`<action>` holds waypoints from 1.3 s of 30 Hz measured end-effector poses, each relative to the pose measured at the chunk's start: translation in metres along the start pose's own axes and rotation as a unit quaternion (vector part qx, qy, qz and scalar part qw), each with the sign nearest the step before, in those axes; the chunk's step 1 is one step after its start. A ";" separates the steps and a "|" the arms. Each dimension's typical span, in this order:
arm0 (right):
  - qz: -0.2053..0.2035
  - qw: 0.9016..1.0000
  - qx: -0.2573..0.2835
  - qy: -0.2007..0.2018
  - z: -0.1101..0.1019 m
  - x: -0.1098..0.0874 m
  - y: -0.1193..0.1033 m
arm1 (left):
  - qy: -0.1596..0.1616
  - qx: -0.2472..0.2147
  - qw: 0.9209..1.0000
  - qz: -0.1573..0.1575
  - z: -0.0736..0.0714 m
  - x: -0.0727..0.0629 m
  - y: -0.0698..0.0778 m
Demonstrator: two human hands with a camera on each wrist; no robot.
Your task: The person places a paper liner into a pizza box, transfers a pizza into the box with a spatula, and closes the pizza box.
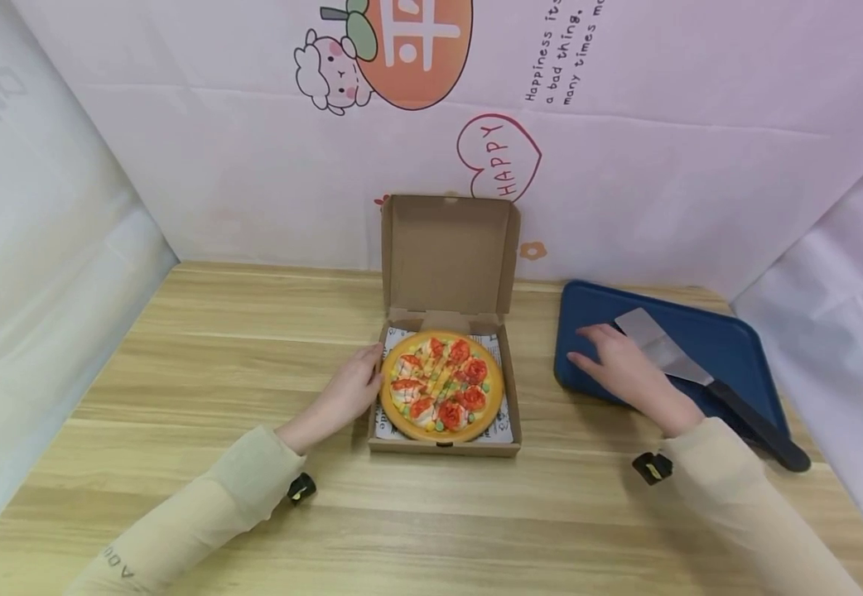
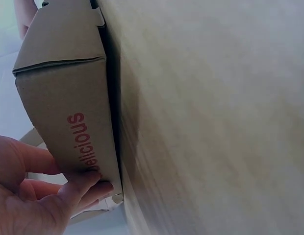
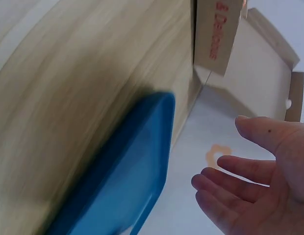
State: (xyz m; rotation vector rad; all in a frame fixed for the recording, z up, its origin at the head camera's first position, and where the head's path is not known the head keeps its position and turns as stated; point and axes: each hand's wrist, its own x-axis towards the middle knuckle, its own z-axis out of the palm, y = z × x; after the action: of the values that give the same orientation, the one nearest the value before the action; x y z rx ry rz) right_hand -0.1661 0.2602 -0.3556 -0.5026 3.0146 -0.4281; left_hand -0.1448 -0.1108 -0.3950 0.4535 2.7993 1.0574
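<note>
A toy pizza [image 1: 442,386] with red and cream toppings lies on printed paper in a cardboard pizza box [image 1: 442,449], whose lid [image 1: 448,257] stands raised at the back. My left hand [image 1: 349,382] is at the box's left wall; in the left wrist view its thumb [image 2: 83,183] lies on the outer face by red lettering, and the hand holds that wall. Over the left part of a blue tray [image 1: 700,319], my right hand [image 1: 621,368] hovers with fingers spread and nothing in it. Next to it, a pizza spatula [image 1: 673,352] with a black handle lies across the tray.
The wooden table [image 1: 253,348] meets a printed cloth backdrop [image 1: 662,182] at the back. White cloth hangs along both sides. The spatula's handle [image 1: 763,426] sticks out past the tray's front right edge.
</note>
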 end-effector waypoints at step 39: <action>0.079 0.975 0.206 0.014 0.027 0.094 -0.038 | 0.045 -0.159 0.985 -0.051 -0.035 0.076 -0.026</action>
State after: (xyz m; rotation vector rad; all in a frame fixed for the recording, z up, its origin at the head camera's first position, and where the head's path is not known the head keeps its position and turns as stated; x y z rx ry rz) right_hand -0.2406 0.1884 -0.3714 -0.2240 2.8395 -1.0205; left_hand -0.2301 -0.1275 -0.3856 0.2273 2.6210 1.4998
